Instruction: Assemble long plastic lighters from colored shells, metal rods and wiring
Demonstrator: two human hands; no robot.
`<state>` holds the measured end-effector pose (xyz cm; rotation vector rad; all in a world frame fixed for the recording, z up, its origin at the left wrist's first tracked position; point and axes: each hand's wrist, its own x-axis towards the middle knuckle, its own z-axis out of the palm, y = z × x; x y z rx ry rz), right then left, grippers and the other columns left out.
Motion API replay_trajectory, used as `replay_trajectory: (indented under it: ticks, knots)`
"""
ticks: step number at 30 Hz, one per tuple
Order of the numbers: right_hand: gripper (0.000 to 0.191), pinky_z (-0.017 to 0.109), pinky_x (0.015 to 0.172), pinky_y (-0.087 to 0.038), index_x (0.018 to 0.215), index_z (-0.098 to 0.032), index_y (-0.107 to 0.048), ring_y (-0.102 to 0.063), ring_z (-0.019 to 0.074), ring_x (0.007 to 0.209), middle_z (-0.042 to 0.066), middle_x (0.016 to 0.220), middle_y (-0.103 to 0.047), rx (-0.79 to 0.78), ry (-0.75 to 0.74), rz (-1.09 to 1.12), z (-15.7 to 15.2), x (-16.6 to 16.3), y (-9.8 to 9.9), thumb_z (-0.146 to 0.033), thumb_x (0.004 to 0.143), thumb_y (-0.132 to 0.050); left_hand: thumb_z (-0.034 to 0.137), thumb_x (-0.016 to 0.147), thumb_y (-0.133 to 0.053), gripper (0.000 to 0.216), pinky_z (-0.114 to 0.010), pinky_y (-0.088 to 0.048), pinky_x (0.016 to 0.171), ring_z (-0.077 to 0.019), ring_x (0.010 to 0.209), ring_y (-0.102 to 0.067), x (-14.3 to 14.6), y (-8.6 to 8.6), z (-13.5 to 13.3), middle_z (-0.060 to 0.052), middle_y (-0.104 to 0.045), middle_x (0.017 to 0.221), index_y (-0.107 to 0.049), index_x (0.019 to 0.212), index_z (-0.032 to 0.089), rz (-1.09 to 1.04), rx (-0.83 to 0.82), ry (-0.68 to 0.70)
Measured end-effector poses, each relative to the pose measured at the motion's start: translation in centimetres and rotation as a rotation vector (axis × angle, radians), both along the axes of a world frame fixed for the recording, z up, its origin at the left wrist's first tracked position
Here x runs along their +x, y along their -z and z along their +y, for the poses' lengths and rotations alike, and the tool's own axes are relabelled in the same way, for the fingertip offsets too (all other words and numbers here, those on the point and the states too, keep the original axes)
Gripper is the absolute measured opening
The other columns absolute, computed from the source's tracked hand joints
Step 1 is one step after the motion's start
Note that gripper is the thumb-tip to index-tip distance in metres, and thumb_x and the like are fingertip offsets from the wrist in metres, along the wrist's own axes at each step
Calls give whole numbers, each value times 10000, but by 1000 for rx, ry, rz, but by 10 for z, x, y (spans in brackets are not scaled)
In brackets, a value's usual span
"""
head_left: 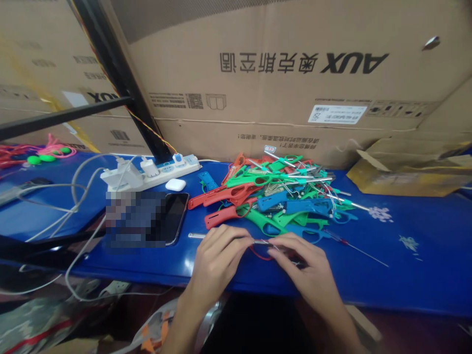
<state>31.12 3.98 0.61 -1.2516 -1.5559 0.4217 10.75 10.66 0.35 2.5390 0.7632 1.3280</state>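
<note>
My left hand and my right hand meet at the near edge of the blue table. Both pinch a thin metal rod with a small red loop hanging at its middle. The rod's free end sticks out to the left of my left hand. Just beyond my fingers lies a pile of red, green and blue plastic handles mixed with loose metal rods.
A phone lies left of my hands, beside a blurred patch. Behind it sit a white earbud case and a power strip with chargers and cables. Cardboard boxes wall the back. An open carton lies right.
</note>
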Motion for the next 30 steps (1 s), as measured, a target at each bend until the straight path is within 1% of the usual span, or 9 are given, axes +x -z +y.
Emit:
replay_trajectory:
  ticks: [3,6,10,13,18,21,24,27,30]
  knots:
    - [80,230,649,-583,970,-234,-782,-729,160,741,34,914,-776,3,7,-3,1,0,0,-221,942,-709,76,974,-640,173,-337,-423,824,-167,906,-633,1,-2,0,-33,-760,1020,-687,1078,207,16,50,-27]
    - [91,240,681,-601,973,-236,-792,-741,167,743,34,916,-782,14,14,-12,2,1,0,-227,943,-706,93,981,-635,181,-355,-422,865,-174,915,-648,2,-4,1,-32,-769,1022,-691,1112,205,35,78,-42]
    - [97,244,730,-609,975,-237,-798,-752,174,766,30,902,-787,39,20,-43,2,2,0,-225,943,-707,42,993,-561,334,-376,-399,928,-178,935,-640,2,-3,2,-38,-758,1053,-675,1253,219,120,111,-32]
    - [100,234,773,-600,985,-238,-786,-753,168,806,24,927,-786,42,19,-58,2,2,0,-208,951,-698,7,998,-501,388,-389,-369,958,-182,937,-614,2,-3,3,-37,-742,1056,-680,1254,237,158,133,-9]
    - [132,253,814,-594,1063,-245,-758,-749,181,895,35,997,-775,23,7,-95,3,1,4,-215,976,-663,1,985,-478,359,-393,-364,917,-201,935,-584,5,-6,3,-47,-723,1059,-666,1200,220,201,61,-30]
    - [155,254,779,-594,1109,-247,-737,-738,179,861,38,1002,-762,11,8,-127,3,0,6,-246,962,-688,4,973,-478,353,-388,-371,873,-207,932,-586,6,-7,3,-49,-718,1050,-658,1187,219,213,36,-55]
    - [136,253,755,-589,1094,-242,-731,-731,174,831,38,984,-756,17,15,-138,4,0,6,-237,977,-661,8,965,-480,347,-384,-374,849,-207,916,-586,6,-8,2,-44,-715,1036,-663,1167,223,217,38,-59]
    - [140,252,794,-581,1079,-238,-736,-738,176,881,39,997,-760,43,11,-140,4,1,5,-203,993,-631,17,970,-479,344,-385,-374,832,-210,912,-580,6,-8,2,-51,-717,1037,-660,1183,217,216,30,-41]
    - [156,242,808,-575,1095,-238,-740,-740,168,889,32,1008,-765,55,8,-142,4,1,5,-186,990,-637,35,988,-472,339,-389,-370,822,-214,911,-567,6,-8,1,-59,-720,1045,-649,1220,208,212,18,-21]
